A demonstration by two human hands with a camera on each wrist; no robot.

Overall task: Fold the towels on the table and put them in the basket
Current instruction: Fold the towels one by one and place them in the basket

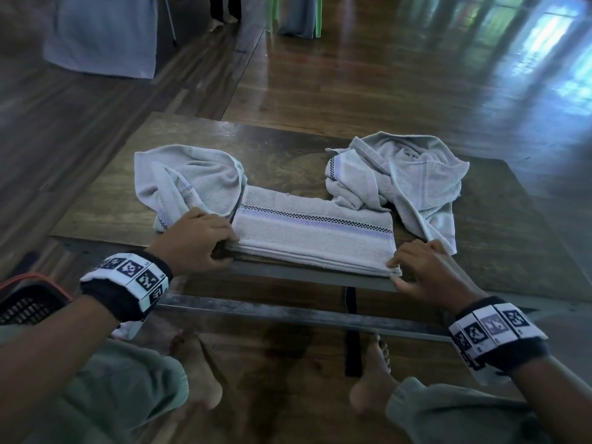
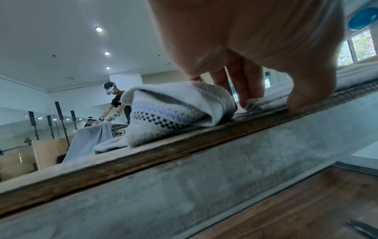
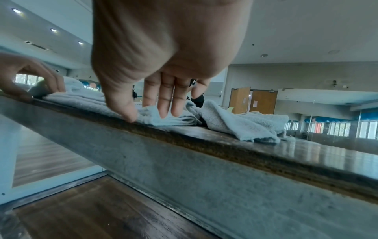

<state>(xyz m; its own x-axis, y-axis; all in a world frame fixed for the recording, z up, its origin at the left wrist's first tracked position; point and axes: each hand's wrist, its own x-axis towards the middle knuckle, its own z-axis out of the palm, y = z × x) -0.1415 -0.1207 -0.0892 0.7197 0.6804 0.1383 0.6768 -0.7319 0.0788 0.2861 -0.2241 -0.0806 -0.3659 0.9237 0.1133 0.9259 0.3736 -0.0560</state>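
Both hands pinch the folded towel [image 1: 312, 238]: left hand [image 1: 195, 243] at its 9 o'clock corner, right hand [image 1: 427, 270] at 4 o'clock. Only the head view shows the basket [image 1: 28, 302].

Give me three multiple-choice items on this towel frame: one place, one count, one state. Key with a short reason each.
1. Where is the basket?
A. On the table between the towels
B. Low at the person's left, off the table
C. On the table's far right corner

2. How many towels are on the table?
A. One
B. Three
C. Five

3. What state is the towel between the hands in?
A. Folded flat into a layered strip
B. Crumpled in a heap
C. Hanging off the table edge

Key:
1 B: the head view shows its dark mesh and orange rim below the left wrist.
2 B: a folded towel lies at the near edge, with a crumpled towel behind on the left and another heap on the right.
3 A: stacked edges show at the near side, with the left hand and right hand pinching its ends.
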